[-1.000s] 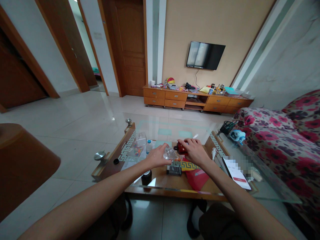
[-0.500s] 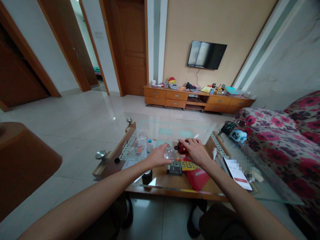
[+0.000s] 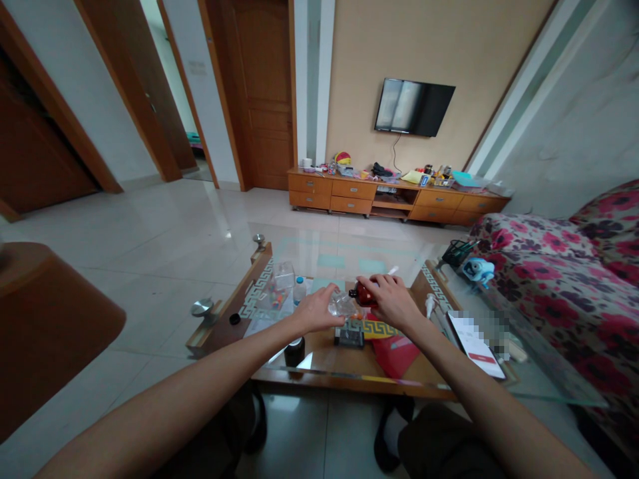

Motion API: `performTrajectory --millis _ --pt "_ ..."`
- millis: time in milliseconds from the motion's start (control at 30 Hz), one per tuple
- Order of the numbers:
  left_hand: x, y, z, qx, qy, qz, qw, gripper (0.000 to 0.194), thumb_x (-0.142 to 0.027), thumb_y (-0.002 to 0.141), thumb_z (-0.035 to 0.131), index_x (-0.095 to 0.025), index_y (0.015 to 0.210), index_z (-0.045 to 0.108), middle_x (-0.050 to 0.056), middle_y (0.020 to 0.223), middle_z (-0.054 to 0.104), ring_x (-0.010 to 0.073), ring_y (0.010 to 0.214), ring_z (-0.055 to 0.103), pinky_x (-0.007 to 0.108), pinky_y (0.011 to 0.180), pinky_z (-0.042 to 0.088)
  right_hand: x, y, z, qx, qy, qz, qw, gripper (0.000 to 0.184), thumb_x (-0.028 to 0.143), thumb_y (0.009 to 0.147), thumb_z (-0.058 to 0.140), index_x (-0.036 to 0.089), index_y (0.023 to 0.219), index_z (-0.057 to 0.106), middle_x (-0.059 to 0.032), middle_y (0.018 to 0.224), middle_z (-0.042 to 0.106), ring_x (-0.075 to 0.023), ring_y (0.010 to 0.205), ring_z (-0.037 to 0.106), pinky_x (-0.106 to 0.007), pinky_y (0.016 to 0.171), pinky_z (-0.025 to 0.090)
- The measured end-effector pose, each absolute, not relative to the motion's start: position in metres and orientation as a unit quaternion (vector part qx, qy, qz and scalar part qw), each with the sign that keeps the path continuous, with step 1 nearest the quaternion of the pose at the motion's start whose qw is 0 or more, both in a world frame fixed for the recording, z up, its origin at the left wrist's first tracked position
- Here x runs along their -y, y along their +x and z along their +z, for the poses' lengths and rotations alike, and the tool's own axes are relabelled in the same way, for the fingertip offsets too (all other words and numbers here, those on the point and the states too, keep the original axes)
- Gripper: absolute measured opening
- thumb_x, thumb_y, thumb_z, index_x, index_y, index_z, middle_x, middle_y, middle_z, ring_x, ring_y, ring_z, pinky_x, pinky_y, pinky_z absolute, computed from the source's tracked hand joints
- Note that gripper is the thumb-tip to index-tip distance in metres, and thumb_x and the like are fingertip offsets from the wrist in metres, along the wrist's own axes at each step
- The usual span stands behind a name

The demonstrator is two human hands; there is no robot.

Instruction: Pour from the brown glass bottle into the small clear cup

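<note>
My left hand [image 3: 314,310] is closed around a clear plastic container [image 3: 341,305], its fingers curled over the near and far sides. In my right hand [image 3: 393,297] lies a dark red, see-through bottle [image 3: 367,294], tipped on its side. The bottle's black neck points left and meets or nearly meets the clear container's opening. Whether liquid is flowing is too small to tell. Both are held above a glass-topped table [image 3: 319,379]. Below them is a small dark box [image 3: 349,334]. A dark jar [image 3: 294,352] stands near my left wrist.
A blue-capped bottle [image 3: 299,290], a clear plastic box [image 3: 284,275] and a black cap [image 3: 234,320] are on the left. A red bag [image 3: 394,356] lies below my right wrist. On the right are a tablet-like screen [image 3: 474,342], a blue object [image 3: 478,271] and a pen holder [image 3: 456,253].
</note>
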State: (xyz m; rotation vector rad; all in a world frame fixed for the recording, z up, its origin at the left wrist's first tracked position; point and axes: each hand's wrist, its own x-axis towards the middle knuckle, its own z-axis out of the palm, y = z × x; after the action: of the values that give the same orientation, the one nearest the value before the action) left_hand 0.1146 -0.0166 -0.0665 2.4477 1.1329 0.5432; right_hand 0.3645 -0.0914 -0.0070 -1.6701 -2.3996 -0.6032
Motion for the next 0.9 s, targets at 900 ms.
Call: performTrajectory --millis 900 --pt "0.0195 0.1171 -0.0640 -0.414 0.867 0.190 0.202 0.078 -0.060 0.072 0.079 -0.027 0.136 0.050 0.012 0.127 0.069 0.0353 0.113 0.068 0.041 0.089 0.051 0.0941 0.3636 -0.0017 0.800 -0.557 -0.212 0.069 0.078 0.024 0.081 0.072 0.031 0.153 0.043 -0.0119 0.127 0.063 -0.0323 0.110 0.053 -0.044 0.097 0.032"
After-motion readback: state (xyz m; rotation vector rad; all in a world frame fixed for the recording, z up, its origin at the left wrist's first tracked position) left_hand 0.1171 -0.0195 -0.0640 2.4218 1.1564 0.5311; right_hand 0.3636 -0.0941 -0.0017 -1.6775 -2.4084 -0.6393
